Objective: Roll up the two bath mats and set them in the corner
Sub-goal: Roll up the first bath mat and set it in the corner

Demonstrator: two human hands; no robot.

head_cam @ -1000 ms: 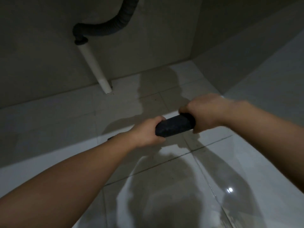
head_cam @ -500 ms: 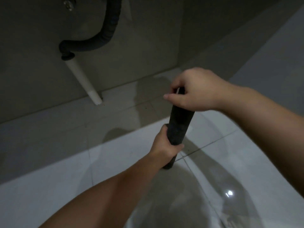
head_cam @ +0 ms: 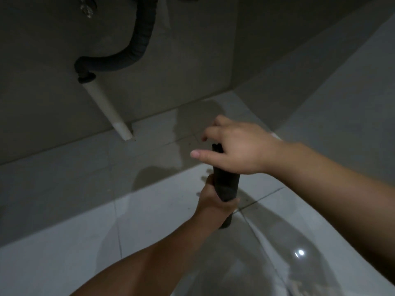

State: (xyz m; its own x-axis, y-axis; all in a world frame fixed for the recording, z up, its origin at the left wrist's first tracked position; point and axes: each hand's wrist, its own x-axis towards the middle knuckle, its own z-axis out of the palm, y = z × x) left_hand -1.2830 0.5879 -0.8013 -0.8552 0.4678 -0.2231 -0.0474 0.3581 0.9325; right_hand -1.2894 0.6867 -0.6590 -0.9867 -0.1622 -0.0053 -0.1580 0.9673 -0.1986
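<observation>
A dark rolled bath mat (head_cam: 226, 184) stands nearly upright in the middle of the view, above the pale tiled floor. My left hand (head_cam: 213, 201) is wrapped around its lower part. My right hand (head_cam: 237, 146) rests over its top end, fingers spread and thumb stretched out to the left. The mat's upper end is mostly hidden behind my right hand. Only one mat is in view. The room corner (head_cam: 234, 90) lies beyond my hands, up and to the right.
A dark corrugated hose (head_cam: 139, 45) runs down the back wall into a white drain pipe (head_cam: 106, 107) that reaches the floor at the left. A wet patch (head_cam: 192, 124) darkens the tiles before the corner. The right wall slopes along the right side.
The mat has swung from lying level between both hands to standing upright. My right hand moved to its top and spread its fingers; my left hand holds the lower part.
</observation>
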